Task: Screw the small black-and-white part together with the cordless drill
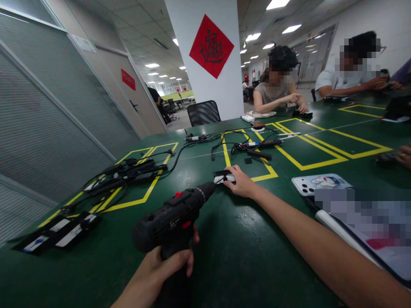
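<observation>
My left hand (167, 265) is wrapped round the grip of a black cordless drill (175, 214) with red buttons. Its nose points away from me toward a small black and white part (222, 176) on the green table (244, 239). My right hand (241, 183) reaches out over the table and rests on that part, fingers pressed down on its right end. The drill tip sits just left of the part, close to it.
Black cables and adapters (128, 173) lie at the left inside yellow tape boxes. More tools and wires (257, 147) sit beyond. A white phone (316, 184) and papers are at my right. Two people sit at the far side; another hand (405, 156) shows at right.
</observation>
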A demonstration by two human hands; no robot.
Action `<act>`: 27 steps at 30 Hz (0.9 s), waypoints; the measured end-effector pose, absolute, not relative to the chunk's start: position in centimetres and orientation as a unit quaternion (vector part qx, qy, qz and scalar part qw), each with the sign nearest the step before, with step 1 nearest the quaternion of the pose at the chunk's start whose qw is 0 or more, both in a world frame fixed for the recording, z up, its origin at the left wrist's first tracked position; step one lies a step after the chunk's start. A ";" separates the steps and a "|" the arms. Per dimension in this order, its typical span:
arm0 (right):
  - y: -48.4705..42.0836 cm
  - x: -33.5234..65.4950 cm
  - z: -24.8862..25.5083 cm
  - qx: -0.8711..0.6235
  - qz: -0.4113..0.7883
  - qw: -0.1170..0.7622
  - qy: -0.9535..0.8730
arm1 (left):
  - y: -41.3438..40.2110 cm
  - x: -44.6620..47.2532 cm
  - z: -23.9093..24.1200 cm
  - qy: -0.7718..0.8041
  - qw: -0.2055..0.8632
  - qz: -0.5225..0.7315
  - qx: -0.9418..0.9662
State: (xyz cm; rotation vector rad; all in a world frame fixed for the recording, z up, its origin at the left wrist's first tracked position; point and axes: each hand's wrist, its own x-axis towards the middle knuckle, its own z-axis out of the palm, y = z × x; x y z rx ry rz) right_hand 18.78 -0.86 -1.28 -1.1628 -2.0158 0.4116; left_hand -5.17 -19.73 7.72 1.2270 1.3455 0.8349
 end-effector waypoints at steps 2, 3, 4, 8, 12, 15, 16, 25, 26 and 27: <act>-0.8 18.8 -1.3 -0.455 0.162 0.380 -0.789 | -19.8 -5.2 7.6 0.564 0.541 0.353 0.514; -0.8 18.8 -1.3 -0.455 0.163 0.380 -0.789 | -19.7 -5.2 7.6 0.563 0.543 0.352 0.514; -0.8 18.8 -1.3 -0.455 0.164 0.381 -0.788 | -19.7 -5.2 7.5 0.561 0.547 0.351 0.512; -0.8 18.8 -1.3 -0.452 0.164 0.382 -0.789 | -19.6 -5.2 7.4 0.550 0.559 0.362 0.504; -0.7 18.8 -1.4 -0.452 0.162 0.384 -0.789 | -19.6 -5.0 7.5 0.547 0.558 0.360 0.509; -0.7 18.8 -1.4 -0.454 0.160 0.383 -0.788 | -19.6 -4.9 7.5 0.547 0.558 0.367 0.505; -0.7 18.8 -1.4 -0.454 0.160 0.383 -0.789 | -19.6 -5.0 7.4 0.547 0.558 0.368 0.504; -0.6 18.8 -1.5 -0.455 0.158 0.383 -0.788 | -19.2 -5.6 6.7 0.542 0.576 0.358 0.496; -0.6 18.7 -1.5 -0.455 0.158 0.383 -0.788 | -19.2 -5.6 6.7 0.541 0.576 0.359 0.497; -0.6 18.7 -1.6 -0.454 0.157 0.384 -0.788 | -19.3 -5.7 6.7 0.541 0.575 0.358 0.498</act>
